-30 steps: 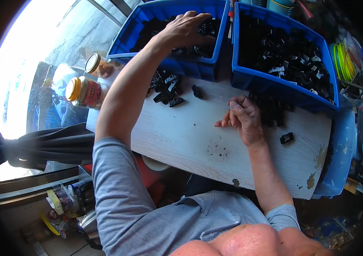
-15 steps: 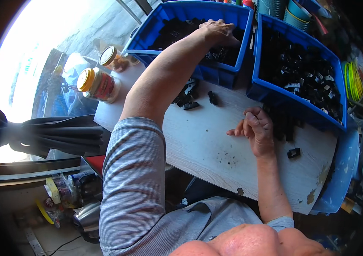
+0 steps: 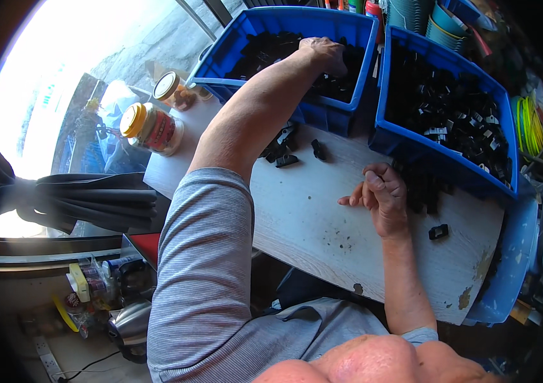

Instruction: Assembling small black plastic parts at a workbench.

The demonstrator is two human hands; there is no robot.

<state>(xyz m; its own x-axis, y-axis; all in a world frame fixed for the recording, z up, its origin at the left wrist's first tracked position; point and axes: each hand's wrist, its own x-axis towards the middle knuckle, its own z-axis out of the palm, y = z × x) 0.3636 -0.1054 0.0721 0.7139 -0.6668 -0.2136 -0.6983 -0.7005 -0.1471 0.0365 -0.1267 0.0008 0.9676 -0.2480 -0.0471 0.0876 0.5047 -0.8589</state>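
Black pieces [image 3: 262, 54], small and chunky with a few shiny bits among them, fill a good part of the left blue bin [image 3: 326, 116] at the far side of the desk [image 3: 297, 217], and that's where the left hand [image 3: 325, 55] is, reaching in over the near rim with its back facing up. Its fingers are mostly out of sight, so I honestly can't tell how far open they are or whether they've got hold of anything. The right hand [image 3: 385, 196] is above the desk in front of the right blue bin [image 3: 409, 145], fingers loosely curled and thumb bent in near the index finger; can't tell if something tiny is pinched in there. Right beside it there's a dark heap [image 3: 419, 191] of similar pieces, plus a loose one [image 3: 438, 232] closer to the person. Another little pile [image 3: 281, 147] pokes out by the left forearm, with a stray piece [image 3: 318, 150] just to its right. The right bin is loaded with the same kind of stuff. Further out, a yellow-lidded jar [image 3: 156, 131] and a second jar [image 3: 174, 92] sit at the desk's left end, a yellow-green coil [image 3: 529, 124] is off to the right, and a metal kettle [image 3: 132, 324] is down low on the left.
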